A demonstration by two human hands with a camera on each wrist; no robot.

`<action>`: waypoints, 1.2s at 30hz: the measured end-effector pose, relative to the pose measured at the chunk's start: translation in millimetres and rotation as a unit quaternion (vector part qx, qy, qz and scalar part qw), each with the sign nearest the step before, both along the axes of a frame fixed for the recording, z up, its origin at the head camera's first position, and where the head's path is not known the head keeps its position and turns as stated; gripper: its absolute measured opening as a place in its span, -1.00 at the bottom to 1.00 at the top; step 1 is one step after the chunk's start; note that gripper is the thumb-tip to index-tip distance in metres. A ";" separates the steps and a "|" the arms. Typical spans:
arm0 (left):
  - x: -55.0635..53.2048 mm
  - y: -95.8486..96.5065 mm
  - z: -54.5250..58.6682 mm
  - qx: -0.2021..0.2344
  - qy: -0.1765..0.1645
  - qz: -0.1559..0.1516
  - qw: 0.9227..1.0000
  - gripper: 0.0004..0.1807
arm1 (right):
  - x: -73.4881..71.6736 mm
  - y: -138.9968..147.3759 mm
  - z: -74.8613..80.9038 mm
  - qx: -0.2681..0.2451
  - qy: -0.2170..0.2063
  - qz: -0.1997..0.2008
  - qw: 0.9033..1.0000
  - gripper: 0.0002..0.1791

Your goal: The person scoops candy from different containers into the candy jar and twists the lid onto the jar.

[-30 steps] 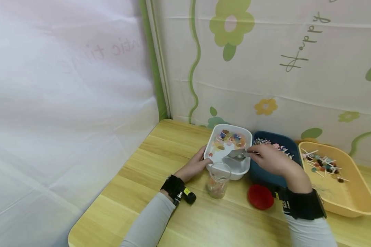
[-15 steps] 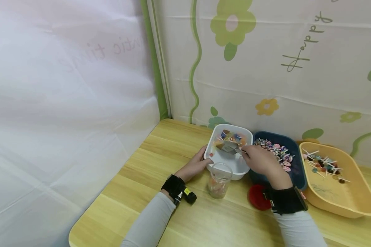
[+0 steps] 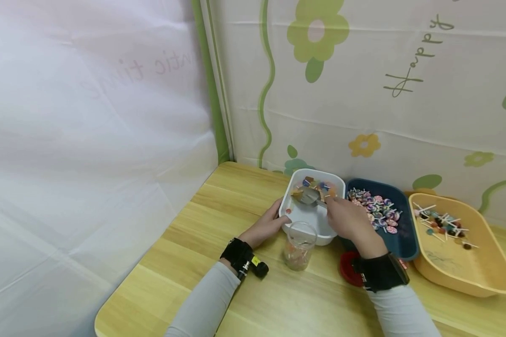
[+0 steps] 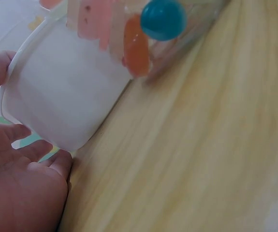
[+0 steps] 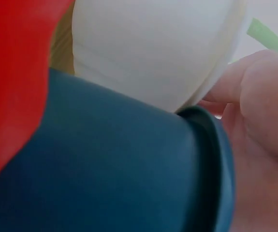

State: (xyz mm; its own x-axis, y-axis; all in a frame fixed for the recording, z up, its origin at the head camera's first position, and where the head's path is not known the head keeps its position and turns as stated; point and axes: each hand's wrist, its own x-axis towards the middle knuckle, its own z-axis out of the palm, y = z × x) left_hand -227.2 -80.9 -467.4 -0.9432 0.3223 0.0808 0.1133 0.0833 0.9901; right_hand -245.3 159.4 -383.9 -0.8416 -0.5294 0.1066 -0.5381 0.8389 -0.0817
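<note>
My left hand grips the near left side of a white plastic bin, thumb over the rim and fingers along the outer wall, as the left wrist view shows too. My right hand holds a small metal scoop by its handle, inside that bin. The scoop's blade is tilted beside a yellowish candy at the left of a pile of colourful candies. A lone red candy lies near the left wall. In front stands a clear plastic cup, partly filled with candies.
Right of the white bin is a dark blue bin with swirl lollipop pieces. Beyond it sits a yellow bin holding stick lollipops. A red lid lies partly under my right wrist. A patterned curtain hangs behind the table.
My right hand has moved left, and the scoop has gone from the bin's near right part up to the candies. The left hand and the cup have stayed put.
</note>
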 end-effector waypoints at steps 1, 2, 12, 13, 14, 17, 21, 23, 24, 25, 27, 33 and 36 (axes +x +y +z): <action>0.2 -0.1 -0.1 0.000 0.000 0.000 1.000 -0.21 | 0.2 -0.4 -0.4 0.002 0.000 0.001 1.000 -0.63; 0.4 -0.1 -0.1 0.001 0.001 0.000 1.000 -0.21 | 0.6 -1.0 -1.2 0.004 0.000 0.001 1.000 -0.61; 2.1 -0.5 0.2 0.001 -0.006 0.004 1.000 -0.20 | 0.8 -3.7 -7.1 0.016 -0.011 -0.008 1.000 -0.50; 2.1 -0.3 0.4 0.001 -0.007 0.005 1.000 -0.20 | 0.8 -3.3 -6.4 0.016 -0.013 -0.005 1.000 -0.50; 1.9 -0.2 0.5 0.001 -0.007 0.005 1.000 -0.21 | 0.8 -2.6 -5.5 0.015 -0.017 -0.002 1.000 -0.49; 1.6 0.6 0.8 0.000 -0.003 0.005 1.000 -0.22 | 1.0 1.3 -2.5 0.008 -0.035 0.009 0.999 -0.45; 2.2 1.0 2.2 -0.003 -0.001 0.002 1.000 -0.22 | 2.0 7.4 1.8 -0.010 -0.066 0.016 0.998 -0.40; 3.1 0.8 3.3 -0.004 -0.003 -0.001 1.000 -0.22 | 1.9 10.2 3.2 -0.021 -0.070 0.023 0.997 -0.40; 3.6 0.6 3.8 -0.004 -0.004 -0.003 1.000 -0.22 | 1.7 11.4 3.6 -0.027 -0.069 0.028 0.997 -0.40; 4.0 0.3 4.2 -0.005 -0.004 -0.005 1.000 -0.22 | 1.7 12.4 4.3 -0.033 -0.068 0.032 0.997 -0.41; 3.8 -0.2 4.0 -0.004 -0.002 -0.010 1.000 -0.22 | 1.4 14.2 5.5 -0.046 -0.064 0.043 0.996 -0.44; 2.2 -1.1 2.2 -0.001 0.002 -0.014 1.000 -0.22 | 1.8 17.8 9.7 -0.066 -0.076 0.049 0.994 -0.56; 2.7 -0.8 3.9 -0.005 -0.001 -0.007 1.000 -0.21 | 1.8 20.6 12.3 -0.075 -0.078 0.047 0.993 -0.61</action>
